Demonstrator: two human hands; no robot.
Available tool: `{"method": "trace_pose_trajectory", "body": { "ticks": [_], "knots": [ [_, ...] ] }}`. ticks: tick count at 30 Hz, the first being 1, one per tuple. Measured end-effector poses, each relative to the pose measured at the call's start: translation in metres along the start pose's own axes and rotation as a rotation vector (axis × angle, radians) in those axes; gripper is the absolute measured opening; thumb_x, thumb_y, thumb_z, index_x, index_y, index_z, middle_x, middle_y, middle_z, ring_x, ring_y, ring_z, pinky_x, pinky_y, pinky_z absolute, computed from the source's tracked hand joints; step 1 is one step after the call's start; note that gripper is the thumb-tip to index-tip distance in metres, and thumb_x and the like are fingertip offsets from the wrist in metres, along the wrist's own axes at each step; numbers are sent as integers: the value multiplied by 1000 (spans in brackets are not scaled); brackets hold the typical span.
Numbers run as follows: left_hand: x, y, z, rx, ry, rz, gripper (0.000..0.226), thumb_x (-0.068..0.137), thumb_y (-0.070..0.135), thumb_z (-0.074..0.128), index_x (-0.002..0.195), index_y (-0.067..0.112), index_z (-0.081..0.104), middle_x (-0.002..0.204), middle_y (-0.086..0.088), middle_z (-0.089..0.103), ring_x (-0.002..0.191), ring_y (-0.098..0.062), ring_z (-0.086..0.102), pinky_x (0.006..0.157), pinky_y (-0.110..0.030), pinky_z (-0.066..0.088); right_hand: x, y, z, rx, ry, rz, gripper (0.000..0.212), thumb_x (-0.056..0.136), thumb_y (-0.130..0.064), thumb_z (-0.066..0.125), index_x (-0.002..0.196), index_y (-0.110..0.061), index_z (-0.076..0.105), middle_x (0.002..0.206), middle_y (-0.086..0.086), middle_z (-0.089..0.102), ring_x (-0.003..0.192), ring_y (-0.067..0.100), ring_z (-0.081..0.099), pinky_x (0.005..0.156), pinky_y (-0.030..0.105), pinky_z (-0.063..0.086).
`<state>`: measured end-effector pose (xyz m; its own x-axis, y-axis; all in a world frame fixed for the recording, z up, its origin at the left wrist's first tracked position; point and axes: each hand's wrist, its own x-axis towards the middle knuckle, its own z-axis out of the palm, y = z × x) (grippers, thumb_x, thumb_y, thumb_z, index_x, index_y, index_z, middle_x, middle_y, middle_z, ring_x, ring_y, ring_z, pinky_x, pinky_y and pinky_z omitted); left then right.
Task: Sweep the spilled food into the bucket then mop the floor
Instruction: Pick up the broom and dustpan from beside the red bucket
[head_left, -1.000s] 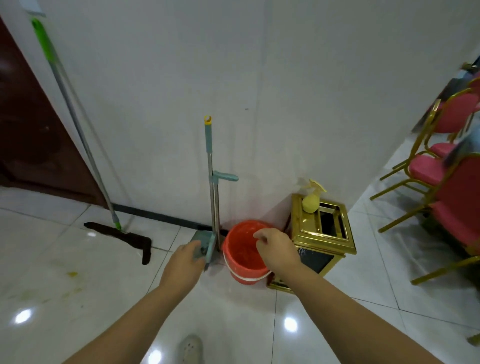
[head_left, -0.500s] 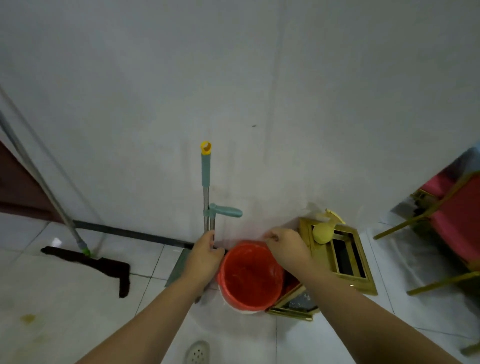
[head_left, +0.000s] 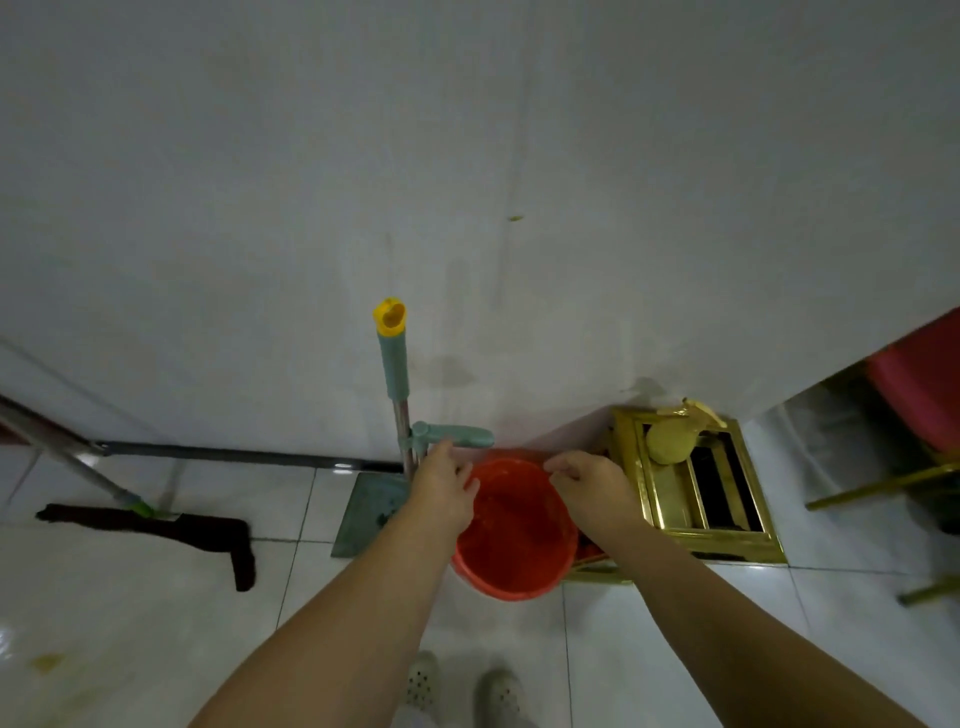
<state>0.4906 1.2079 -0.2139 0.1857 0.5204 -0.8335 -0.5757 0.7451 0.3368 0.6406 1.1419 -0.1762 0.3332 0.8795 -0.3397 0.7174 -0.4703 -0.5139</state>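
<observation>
Gold bin (head_left: 727, 525) beside wall; red chair (head_left: 919, 400) right.

You are looking at a dim, grey-toned frame: the wall (head_left: 467, 156) fills the upper half in flat, muted light with a darker falloff toward the top corners. You get faint glare only on the glossy floor tiles (head_left: 675, 649), with a small bright reflection at the far left edge. Soft shadows sit on the wall behind the dustpan handle (head_left: 393, 364) and beside the gold bin (head_left: 696, 488). Wide-angle distortion bends the baseboard and the mop (head_left: 150, 519) pole at the left. The red chair (head_left: 919, 395) at the right edge and the shoes (head_left: 462, 691) at the bottom look smeared and soft
</observation>
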Motion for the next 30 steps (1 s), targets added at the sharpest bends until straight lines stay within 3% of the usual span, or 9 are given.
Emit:
{"method": "trace_pose_trajectory", "body": {
  "ticks": [2,6,10,13,16,20,23,26,30],
  "knots": [
    [11,1,2,-120,12,-28,52,96,38,47,142,15,38,149,-8,40,137,-26,39,117,-44,25,8,8,4,14,-19,16,27,94,-14,51,111,-16,71,109,-1,70,97,18,65,83,28,52],
    [26,7,6,-260,21,11,32,99,29,45,122,7,51,145,-10,43,130,-23,44,116,-38,25,25,22,12,91,-42,49,25,93,-12,52,110,-15,70,96,2,72,82,22,67,73,32,54],
    [36,4,6,-304,128,19,51,98,35,48,136,3,44,144,-12,44,134,-25,41,113,-34,30,38,27,14,122,-84,9,26,95,-13,51,113,-13,69,106,2,70,90,17,64,78,30,52],
    [39,-3,1,-324,207,60,46,96,37,51,128,5,51,135,-11,53,121,-24,52,103,-33,41,42,30,13,120,-121,-16,26,94,-12,51,112,-13,69,107,2,70,93,19,65,81,32,52],
    [37,-7,-4,-296,263,103,34,94,39,53,108,9,58,115,-8,60,106,-23,58,89,-31,49,45,34,9,103,-164,-48,25,95,-13,50,112,-14,69,107,0,70,96,17,64,83,29,51],
    [38,-7,-19,-285,286,152,28,95,40,53,103,13,60,104,-8,61,86,-23,61,80,-40,53,48,40,7,86,-216,-67,27,97,-13,48,114,-13,68,108,1,68,100,19,63,87,30,50],
    [31,-6,-31,-338,281,209,29,100,33,43,82,12,53,92,-4,60,81,-17,60,65,-27,50,47,44,8,93,-252,-88,27,97,-14,48,114,-15,68,97,-1,66,90,17,62,79,26,49],
    [11,-7,-43,-345,325,243,35,99,36,45,72,14,47,68,-2,51,58,-14,51,49,-25,47,46,41,9,92,-295,-120,25,96,-14,50,113,-14,69,93,-4,62,88,15,60,79,26,47],
    [-12,-15,-61,-256,405,279,43,95,46,41,63,17,39,54,-1,39,44,-14,35,45,-24,30,45,22,10,48,-334,-225,21,94,-13,52,104,-18,69,91,0,64,86,16,58,76,24,43]
  ]
}}
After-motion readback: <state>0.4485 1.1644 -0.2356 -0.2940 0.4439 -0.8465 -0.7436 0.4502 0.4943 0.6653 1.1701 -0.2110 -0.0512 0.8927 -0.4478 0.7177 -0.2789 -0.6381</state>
